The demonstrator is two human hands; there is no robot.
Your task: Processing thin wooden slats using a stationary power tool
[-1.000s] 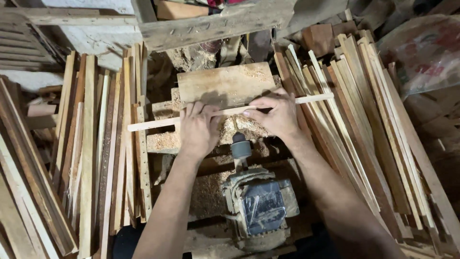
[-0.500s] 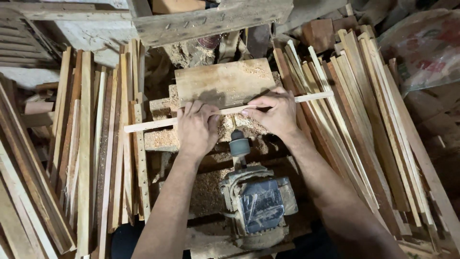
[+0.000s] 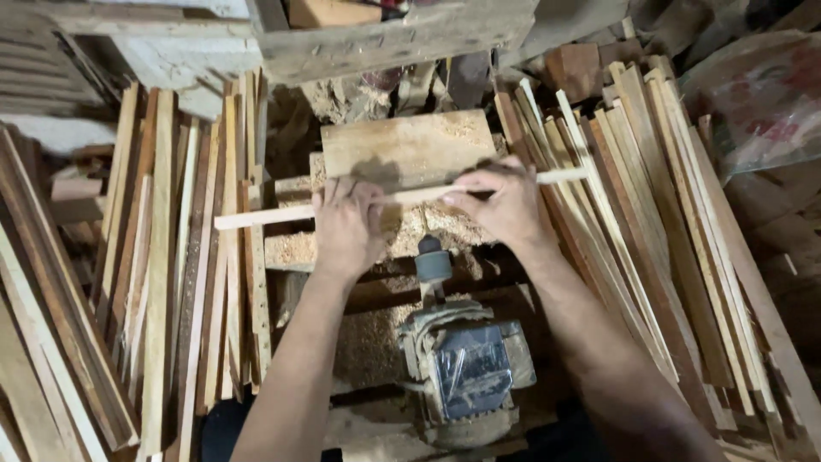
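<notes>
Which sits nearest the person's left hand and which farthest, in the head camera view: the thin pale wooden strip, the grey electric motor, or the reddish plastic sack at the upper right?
1. The thin pale wooden strip: held under the left hand, running crosswise.
2. The grey electric motor: below and to the right, amid sawdust.
3. The reddish plastic sack: far upper right, beyond the stacked slats.

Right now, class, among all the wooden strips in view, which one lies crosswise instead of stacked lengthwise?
The pale strip held by the left hand and right hand; it runs side to side over the sawdust-covered block.
</notes>
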